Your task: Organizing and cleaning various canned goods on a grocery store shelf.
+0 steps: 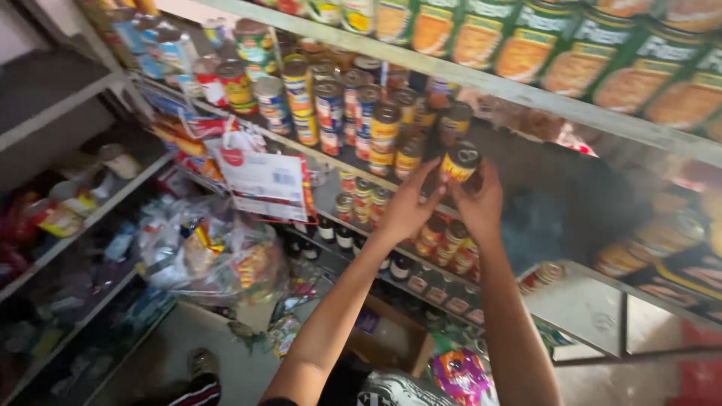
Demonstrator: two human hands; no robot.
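Both my arms reach up to a shop shelf [316, 158] packed with tins. My left hand [410, 204] and my right hand [479, 201] together hold one small yellow-labelled tin [459, 163] with a dark lid, just in front of the shelf's edge. The left hand's fingers touch the tin's left side and the right hand wraps its right side. Behind it stand more dark-lidded tins [385, 131] in rows, with another tin [456, 122] just above the held one.
A higher shelf [526, 94] carries large green and orange tins. Lower shelves hold small jars [449, 240]. A clear bag of snack packets [210, 252] hangs at left under a printed sheet [263, 184]. A cardboard box [391, 338] sits on the floor below.
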